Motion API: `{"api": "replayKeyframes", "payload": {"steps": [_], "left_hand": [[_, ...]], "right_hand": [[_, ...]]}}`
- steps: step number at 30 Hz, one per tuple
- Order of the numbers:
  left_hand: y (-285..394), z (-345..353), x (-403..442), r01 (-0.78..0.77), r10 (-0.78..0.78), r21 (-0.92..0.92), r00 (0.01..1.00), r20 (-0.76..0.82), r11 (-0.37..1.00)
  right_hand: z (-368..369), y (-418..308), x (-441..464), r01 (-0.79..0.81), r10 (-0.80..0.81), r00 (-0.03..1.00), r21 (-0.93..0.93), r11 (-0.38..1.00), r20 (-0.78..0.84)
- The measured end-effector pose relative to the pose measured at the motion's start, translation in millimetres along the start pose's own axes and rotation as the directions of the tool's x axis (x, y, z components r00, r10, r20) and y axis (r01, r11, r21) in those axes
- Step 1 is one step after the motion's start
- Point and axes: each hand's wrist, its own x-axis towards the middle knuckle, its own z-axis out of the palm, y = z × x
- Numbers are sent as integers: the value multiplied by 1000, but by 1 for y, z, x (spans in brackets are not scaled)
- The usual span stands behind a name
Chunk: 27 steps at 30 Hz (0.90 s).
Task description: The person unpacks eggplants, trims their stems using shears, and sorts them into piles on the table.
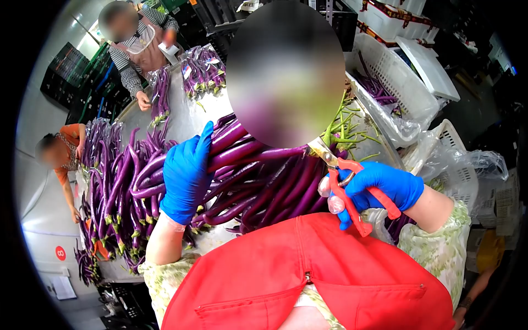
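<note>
My left hand point(187, 179) grasps eggplants point(236, 157), my right hand point(379, 184) grips red shears point(351, 206) near a stem end point(304, 152); bagged bundles point(203, 71) look finished, many loose eggplants point(278, 190) seemingly remain.

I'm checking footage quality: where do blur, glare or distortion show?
Head view: a large blurred oval hides the top centre; curved, fisheye-like edges fade to black; highlights streak the purple eggplants; the red-handled pruners and right hand look fairly sharp.
</note>
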Motion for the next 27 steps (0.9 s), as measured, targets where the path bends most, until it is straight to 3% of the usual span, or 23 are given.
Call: {"api": "replayKeyframes", "payload": {"steps": [7, 11, 16, 17, 20, 21, 22, 24, 25, 27], "left_hand": [[-3, 4, -1, -119, 119, 27, 993, 15, 992], [6, -7, 3, -175, 174, 21, 985, 9, 984], [10, -11, 3, -131, 131, -51, 991, 4, 990], [4, -16, 0, -85, 84, -42, 996, -18, 995], [-2, -14, -5, -52, 52, -56, 999, -15, 997], [-3, -3, -5, -40, 34, -40, 990, -136, 998], [-18, -14, -11, 48, -48, -11, 993, -106, 999], [-46, -23, -17, 196, -222, -124, 944, -244, 973], [-61, -31, -18, 258, -310, -197, 898, -311, 946], [-93, -34, -21, 300, -425, -302, 684, -593, 905]], "right_hand": [[-10, 5, 8, -29, 29, 1000, 62, 998, -2], [-13, 7, 20, 47, -50, 998, 63, 997, 46], [-1, 16, 29, 145, -159, 980, -118, 982, -121], [-5, 10, 36, 127, -131, 991, -91, 988, -33], [-11, 18, 29, 201, -243, 948, -205, 958, -207], [-23, 27, 23, 264, -335, 916, -298, 917, -219], [-17, 21, 29, 318, -397, 896, -337, 886, -199], [-12, 14, 23, 437, -535, 810, -360, 824, -240], [-10, 8, 22, 497, -600, 756, -367, 786, -261], [-31, -4, 21, 562, -628, 757, -311, 766, -181]]}}
